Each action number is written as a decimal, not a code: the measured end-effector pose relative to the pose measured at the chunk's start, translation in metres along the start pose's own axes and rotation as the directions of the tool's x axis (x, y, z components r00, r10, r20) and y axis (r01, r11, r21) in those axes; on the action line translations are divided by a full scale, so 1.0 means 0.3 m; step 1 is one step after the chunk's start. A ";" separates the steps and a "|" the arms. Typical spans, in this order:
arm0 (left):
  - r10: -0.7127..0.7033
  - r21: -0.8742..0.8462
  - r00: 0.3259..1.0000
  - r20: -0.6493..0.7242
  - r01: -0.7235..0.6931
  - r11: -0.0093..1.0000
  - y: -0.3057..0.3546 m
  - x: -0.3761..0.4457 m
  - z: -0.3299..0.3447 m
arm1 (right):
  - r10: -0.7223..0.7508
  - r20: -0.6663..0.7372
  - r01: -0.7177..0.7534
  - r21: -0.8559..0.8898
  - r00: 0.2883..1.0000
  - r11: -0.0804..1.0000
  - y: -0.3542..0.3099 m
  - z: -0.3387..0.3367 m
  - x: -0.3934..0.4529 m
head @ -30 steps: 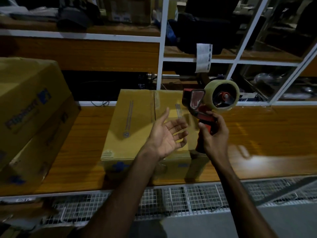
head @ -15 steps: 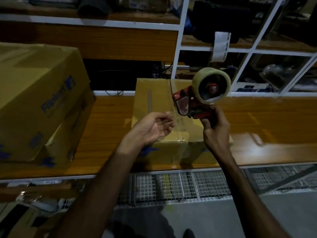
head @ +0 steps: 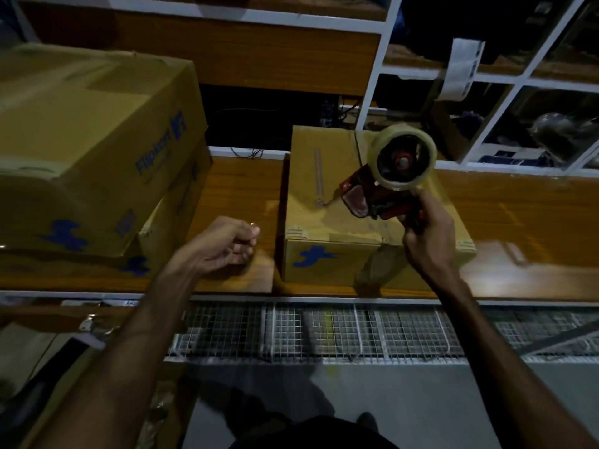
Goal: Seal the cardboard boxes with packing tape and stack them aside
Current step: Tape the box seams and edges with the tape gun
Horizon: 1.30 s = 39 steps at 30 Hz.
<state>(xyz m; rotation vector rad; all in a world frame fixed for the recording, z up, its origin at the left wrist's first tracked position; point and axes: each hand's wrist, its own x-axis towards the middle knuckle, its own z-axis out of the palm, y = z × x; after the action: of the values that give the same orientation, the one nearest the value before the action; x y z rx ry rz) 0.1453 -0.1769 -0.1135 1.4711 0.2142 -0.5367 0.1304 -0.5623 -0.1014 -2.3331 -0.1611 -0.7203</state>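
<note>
A small cardboard box (head: pixel 311 202) with a blue logo sits on the wooden shelf (head: pixel 240 189), its top flaps closed. My right hand (head: pixel 428 234) grips the handle of a red tape dispenser (head: pixel 389 176) carrying a roll of clear tape, held just above the near right part of the box top. My left hand (head: pixel 223 247) hovers over the shelf to the left of the box, palm up, fingers loosely curled, with nothing visible in it. It is apart from the box.
Two larger cardboard boxes are stacked at the left, the upper one (head: pixel 97 140) on the lower one (head: pixel 168 228). White-framed shelving (head: pixel 376 69) with dark goods stands behind. A paper label (head: pixel 460 69) hangs at upper right. A wire mesh rack (head: pixel 324 332) runs below the shelf edge.
My left hand has drawn away from the dispenser and off the box to the left, its fingers curling. The dispenser has dropped lower over the box top.
</note>
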 end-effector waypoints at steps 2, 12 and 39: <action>-0.017 -0.100 1.000 -0.011 0.016 0.995 -0.027 0.017 -0.002 | -0.009 0.027 0.009 0.000 1.000 1.000 0.007 0.008 -0.014; -0.059 -0.275 0.997 -0.044 0.045 0.961 -0.167 0.105 -0.002 | -0.017 0.129 0.031 -0.109 0.992 0.994 0.025 0.044 -0.055; 0.077 0.052 0.860 -0.505 -0.059 0.997 -0.481 0.165 0.310 | -0.068 0.181 0.088 -0.105 0.981 0.991 0.085 0.044 -0.077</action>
<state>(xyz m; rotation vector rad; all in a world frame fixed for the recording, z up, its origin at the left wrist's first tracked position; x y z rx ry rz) 0.1035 -0.2795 -0.2537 1.6278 0.5680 -0.0815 0.1245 -0.5715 -0.1367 -2.5109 -0.3001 -0.5714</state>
